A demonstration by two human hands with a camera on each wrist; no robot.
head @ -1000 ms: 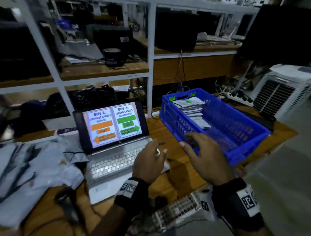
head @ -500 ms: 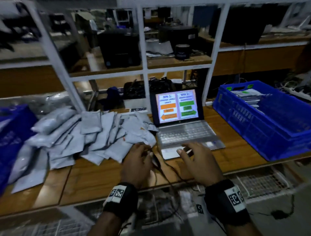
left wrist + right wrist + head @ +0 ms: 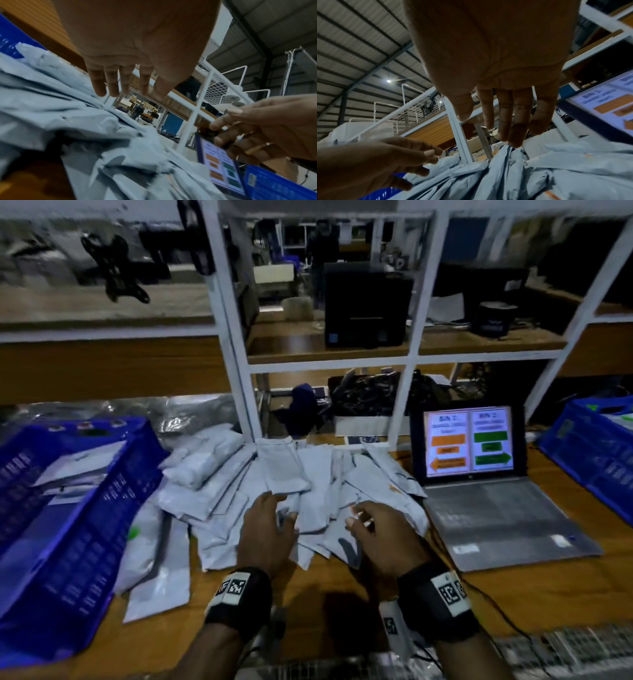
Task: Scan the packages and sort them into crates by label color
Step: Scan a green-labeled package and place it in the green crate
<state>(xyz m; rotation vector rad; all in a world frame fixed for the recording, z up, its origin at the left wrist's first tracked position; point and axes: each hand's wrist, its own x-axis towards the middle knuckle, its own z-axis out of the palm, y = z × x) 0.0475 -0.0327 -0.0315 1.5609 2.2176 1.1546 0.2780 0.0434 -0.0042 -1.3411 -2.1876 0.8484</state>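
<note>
White shelving frames (image 3: 236,364) rise behind the wooden bench (image 3: 308,604) I am working over, and a heap of grey packages (image 3: 274,474) lies spread across the middle of it. My left hand (image 3: 265,530) hovers palm down over the near edge of the heap, fingers (image 3: 109,83) straight and slightly spread, grasping nothing. My right hand (image 3: 380,534) sits just beside it over the heap's right side, fingers (image 3: 517,121) extended and loose, also holding nothing; I cannot tell whether either hand touches the plastic. One blue crate (image 3: 85,525) stands at the left, touching the heap, with packages inside. Another blue crate (image 3: 589,450) stands at the far right. Between that one and the heap an open laptop (image 3: 479,474) shows orange and green bin panels.
</note>
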